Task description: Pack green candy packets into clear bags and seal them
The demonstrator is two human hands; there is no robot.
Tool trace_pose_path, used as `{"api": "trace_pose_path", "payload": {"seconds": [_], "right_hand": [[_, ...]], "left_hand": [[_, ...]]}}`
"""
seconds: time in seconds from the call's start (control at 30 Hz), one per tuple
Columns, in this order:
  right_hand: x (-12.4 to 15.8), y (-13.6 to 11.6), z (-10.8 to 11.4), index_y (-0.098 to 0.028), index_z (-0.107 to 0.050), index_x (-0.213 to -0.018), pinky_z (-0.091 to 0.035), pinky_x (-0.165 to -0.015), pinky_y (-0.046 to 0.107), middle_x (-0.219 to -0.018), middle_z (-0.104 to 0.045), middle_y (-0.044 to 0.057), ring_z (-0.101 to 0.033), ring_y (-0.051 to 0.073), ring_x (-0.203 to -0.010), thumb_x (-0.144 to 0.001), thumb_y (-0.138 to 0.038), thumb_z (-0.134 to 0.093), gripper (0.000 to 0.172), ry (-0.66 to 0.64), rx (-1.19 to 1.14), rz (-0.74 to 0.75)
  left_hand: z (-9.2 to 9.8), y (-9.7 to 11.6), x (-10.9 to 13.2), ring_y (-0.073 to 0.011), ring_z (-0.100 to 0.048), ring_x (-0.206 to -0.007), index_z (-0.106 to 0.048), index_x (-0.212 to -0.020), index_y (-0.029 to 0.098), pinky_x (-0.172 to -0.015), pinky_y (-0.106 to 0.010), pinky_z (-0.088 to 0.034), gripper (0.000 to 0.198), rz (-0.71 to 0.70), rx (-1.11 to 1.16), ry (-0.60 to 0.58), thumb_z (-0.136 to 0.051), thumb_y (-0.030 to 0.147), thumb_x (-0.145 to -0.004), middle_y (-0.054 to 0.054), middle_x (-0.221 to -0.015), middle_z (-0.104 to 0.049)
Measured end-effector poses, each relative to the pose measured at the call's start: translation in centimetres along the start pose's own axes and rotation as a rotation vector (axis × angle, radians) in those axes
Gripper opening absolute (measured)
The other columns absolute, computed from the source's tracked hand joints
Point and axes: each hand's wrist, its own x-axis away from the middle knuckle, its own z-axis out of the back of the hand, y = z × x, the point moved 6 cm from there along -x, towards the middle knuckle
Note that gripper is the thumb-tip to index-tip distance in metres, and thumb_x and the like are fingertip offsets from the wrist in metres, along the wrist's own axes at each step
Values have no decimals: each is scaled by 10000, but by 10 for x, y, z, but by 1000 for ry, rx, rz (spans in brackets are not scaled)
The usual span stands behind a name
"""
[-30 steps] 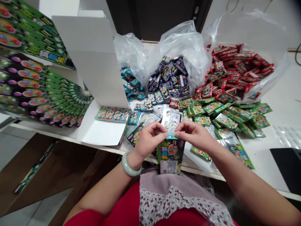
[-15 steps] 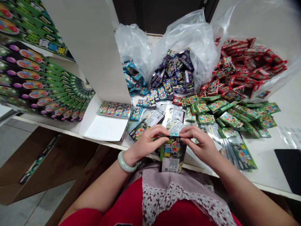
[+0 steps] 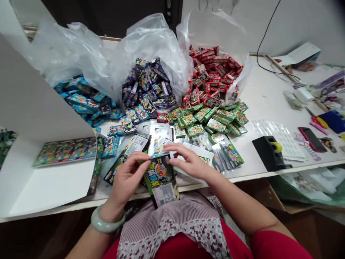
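At the table's near edge my left hand (image 3: 128, 177) grips a dark printed pouch (image 3: 160, 178) by its left side, fingers curled round it. My right hand (image 3: 188, 162) rests at the pouch's top right corner with its fingers stretched out and slightly apart, touching the top edge. The pouch stands upright over my lap, with a white label at its bottom. Several flat empty pouches (image 3: 137, 144) lie on the table just behind it.
Heaps of small packets lie behind: blue (image 3: 81, 102), purple (image 3: 147, 88) in a clear plastic bag, red (image 3: 210, 73), green (image 3: 212, 120). An open white carton (image 3: 40, 180) stands at left. A black tape dispenser (image 3: 268, 151), a red phone (image 3: 312, 139) and scissors (image 3: 319, 120) are at right.
The view has swung right, showing the table's right end. My right hand's fingers have spread from a pinch on the pouch's top; the left hand still holds the pouch.
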Motion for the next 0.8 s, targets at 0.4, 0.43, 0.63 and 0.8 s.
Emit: {"api": "trace_pose_path", "payload": {"seconds": [0.4, 0.43, 0.63, 0.8], "right_hand": [[6, 71, 57, -215, -669, -828, -416, -717, 259, -890, -679, 27, -618, 171, -820, -849, -219, -590, 82, 68, 684, -461], [7, 70, 55, -217, -668, -827, -413, -722, 260, -890, -684, 28, -618, 174, -828, -855, -218, -580, 92, 76, 682, -455], [24, 77, 52, -213, -644, -861, -424, -784, 292, -941, -677, 54, -609, 202, -896, -888, -226, -518, 130, 151, 606, -412], [30, 65, 61, -194, -582, -869, -470, -754, 310, -893, -642, 63, -608, 192, -826, -915, -282, -461, 156, 186, 424, -377]], "left_hand": [[6, -7, -2, -165, -640, -872, -649, -888, 236, -752, -231, -523, 77, -3, -85, 41, -619, 300, -857, -11, -918, -652], [6, -7, -2, -164, -639, -873, -649, -890, 238, -754, -231, -522, 76, -2, -81, 41, -619, 300, -857, -11, -920, -652], [3, -8, -1, -175, -636, -852, -646, -887, 221, -739, -261, -522, 90, 33, -45, 68, -620, 301, -855, -22, -901, -650], [-5, 4, -1, -151, -607, -841, -630, -899, 209, -736, -256, -489, 47, -6, 27, 49, -591, 213, -872, -19, -875, -625]]}}
